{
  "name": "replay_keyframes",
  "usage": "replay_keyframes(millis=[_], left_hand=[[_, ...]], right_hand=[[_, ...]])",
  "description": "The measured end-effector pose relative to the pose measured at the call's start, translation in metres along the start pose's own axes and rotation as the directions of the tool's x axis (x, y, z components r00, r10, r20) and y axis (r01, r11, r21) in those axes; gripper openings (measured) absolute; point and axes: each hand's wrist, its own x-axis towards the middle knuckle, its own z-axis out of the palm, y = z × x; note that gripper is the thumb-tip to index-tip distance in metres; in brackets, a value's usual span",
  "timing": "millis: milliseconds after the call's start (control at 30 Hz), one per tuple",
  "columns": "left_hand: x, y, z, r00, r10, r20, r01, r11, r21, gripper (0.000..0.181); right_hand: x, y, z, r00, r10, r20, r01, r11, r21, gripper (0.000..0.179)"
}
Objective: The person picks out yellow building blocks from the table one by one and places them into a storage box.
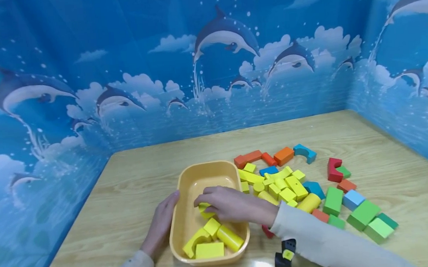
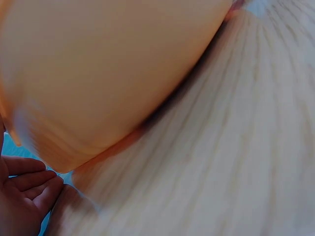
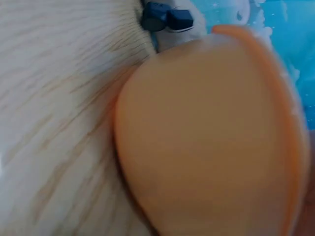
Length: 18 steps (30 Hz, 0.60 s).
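A tan plastic bin stands on the table, several yellow blocks in its near half. Among them are an arch, a cube, a cylinder and a rectangular block. Inside the bin, my right hand pinches a yellow block, partly covered by the fingers. My left hand rests against the bin's left side with fingers extended; the left wrist view shows these fingers by its outer wall. The bin's wall fills much of the right wrist view.
Right of the bin lies a loose pile of yellow blocks. Around it are orange blocks, a blue arch, a red arch and green blocks. Dolphin-printed blue curtains enclose the wooden table.
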Motion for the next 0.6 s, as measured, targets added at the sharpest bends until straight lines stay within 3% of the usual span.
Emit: replay_keyframes(millis=[200,400,600], left_hand=[[-0.0007,0.001,0.0013,1.0,-0.005,0.007,0.005,1.0,-0.016,0.062],[0.0,0.0004,0.0012,1.0,-0.008,0.001,0.008,1.0,-0.016,0.063],[0.0009,0.0008,-0.0001,1.0,-0.024,0.015,0.025,1.0,-0.015,0.06]], right_hand=[[0.0024,-0.0007,0.0076,0.995,0.045,0.092,-0.041,0.998,-0.044,0.037],[0.0011,-0.0018,0.0078,0.988,0.066,0.139,-0.055,0.995,-0.081,0.05],[0.0007,-0.0027,0.0086,0.986,0.045,0.158,-0.029,0.995,-0.098,0.051]])
